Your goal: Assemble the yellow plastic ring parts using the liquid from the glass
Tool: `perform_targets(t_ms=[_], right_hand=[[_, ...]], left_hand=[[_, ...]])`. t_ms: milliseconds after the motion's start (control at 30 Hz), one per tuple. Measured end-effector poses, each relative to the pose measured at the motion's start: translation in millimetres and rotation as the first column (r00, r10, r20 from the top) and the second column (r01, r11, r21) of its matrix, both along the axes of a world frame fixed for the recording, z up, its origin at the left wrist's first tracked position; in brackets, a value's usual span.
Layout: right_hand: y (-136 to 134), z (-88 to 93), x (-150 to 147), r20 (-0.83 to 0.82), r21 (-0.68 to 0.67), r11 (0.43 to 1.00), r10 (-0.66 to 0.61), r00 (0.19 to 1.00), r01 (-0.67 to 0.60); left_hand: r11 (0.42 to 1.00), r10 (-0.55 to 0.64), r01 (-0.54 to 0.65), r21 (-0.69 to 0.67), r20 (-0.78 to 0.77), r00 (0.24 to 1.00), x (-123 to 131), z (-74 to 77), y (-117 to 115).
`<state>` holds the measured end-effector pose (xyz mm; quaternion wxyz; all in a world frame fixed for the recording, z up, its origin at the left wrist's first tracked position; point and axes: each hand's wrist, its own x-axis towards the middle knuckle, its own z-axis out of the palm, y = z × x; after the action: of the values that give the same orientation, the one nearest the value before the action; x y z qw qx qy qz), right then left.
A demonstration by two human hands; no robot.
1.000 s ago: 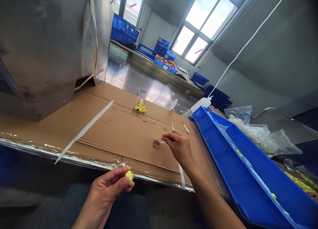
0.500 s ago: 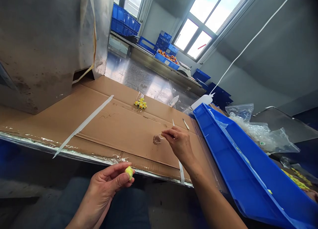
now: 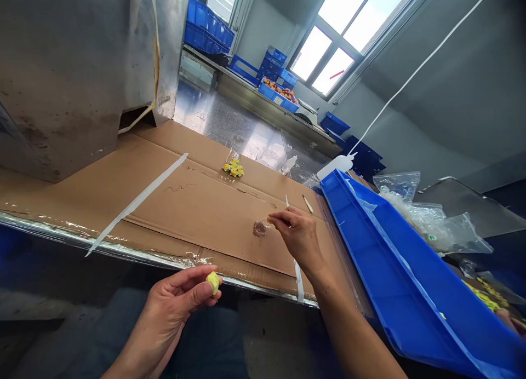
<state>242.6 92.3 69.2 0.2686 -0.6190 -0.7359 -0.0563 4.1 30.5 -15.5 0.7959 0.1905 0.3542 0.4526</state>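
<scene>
My left hand [image 3: 176, 299], in front of the cardboard's near edge, pinches a small yellow piece [image 3: 212, 282] between thumb and fingers. My right hand [image 3: 296, 231] is over the cardboard [image 3: 205, 220] with its fingertips pressed together. Something tiny and pale seems to be in that pinch, too small to make out. Just left of those fingertips is a brownish, shiny wet-looking patch [image 3: 259, 229]. Farther back, several small yellow pieces [image 3: 233, 168] sit clustered together on the cardboard.
A long blue bin [image 3: 370, 264] stands along the right side. Near it lie a thin pointed tool [image 3: 308, 204] and a white squeeze bottle [image 3: 335, 166]. A smaller bottle [image 3: 289, 165] lies farther back. A metal housing [image 3: 82, 83] rises at left. Another person's hand [image 3: 507, 317] shows at right.
The view has shifted slightly. Both my hands keep nearly the same place and grip. At the right edge, the other person's hand shows a little farther left.
</scene>
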Motion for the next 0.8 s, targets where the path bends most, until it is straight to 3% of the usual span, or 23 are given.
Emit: perform_targets(t_ms=[533,800], right_hand=[[-2,3.1,2,-0.037,-0.067,0.998,-0.006,0.999,0.004],[-6,9.6,2,-0.277,-0.113,0.994,-0.041,0.96,0.009]], left_hand=[[1.0,0.009,-0.009,-0.01,-0.008,1.0,0,0.9,0],[1.0,0.0,0.0,-0.004,-0.008,1.0,1,-0.5,-1]])
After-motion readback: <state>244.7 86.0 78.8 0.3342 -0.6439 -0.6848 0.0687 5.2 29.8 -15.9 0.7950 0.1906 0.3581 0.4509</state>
